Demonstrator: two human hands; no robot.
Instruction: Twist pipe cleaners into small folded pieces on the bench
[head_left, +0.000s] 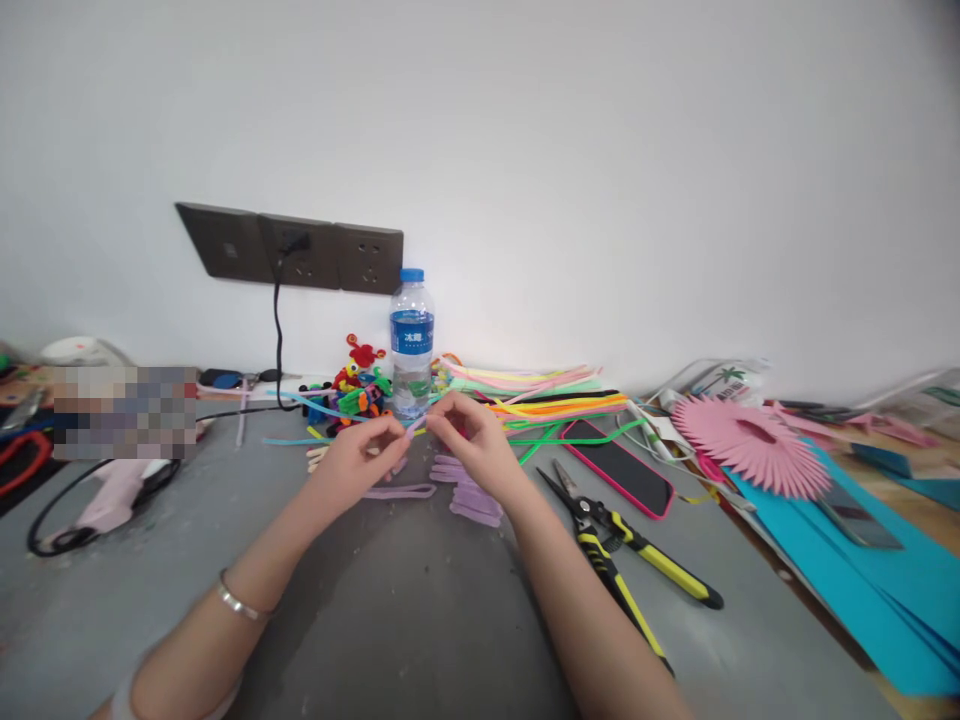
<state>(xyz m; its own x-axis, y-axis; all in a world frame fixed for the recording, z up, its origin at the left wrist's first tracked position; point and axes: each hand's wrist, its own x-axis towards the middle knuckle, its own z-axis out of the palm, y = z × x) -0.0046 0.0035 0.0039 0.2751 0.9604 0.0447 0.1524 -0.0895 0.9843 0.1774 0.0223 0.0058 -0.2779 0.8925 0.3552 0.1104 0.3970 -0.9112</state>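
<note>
Between my two hands runs a short light purple fuzzy stem (415, 428), pinched at both ends in front of the water bottle. My left hand (364, 453) closes its fingertips on the stem's left end. The right end is between the thumb and fingers of my right hand (472, 440). Several folded purple stems (476, 500) lie in a stack on the grey table (405, 620), just below my right hand. A single purple loop (401, 492) rests below and between the hands.
Pliers (607, 530) with yellow-black handles and a pink-edged phone (622, 468) lie right. Behind stand a water bottle (412, 340) and small colourful figures (360, 385), beside coloured stems (555, 403). A pink glue gun (112, 495) is left; blue sheets (847, 560) lie far right.
</note>
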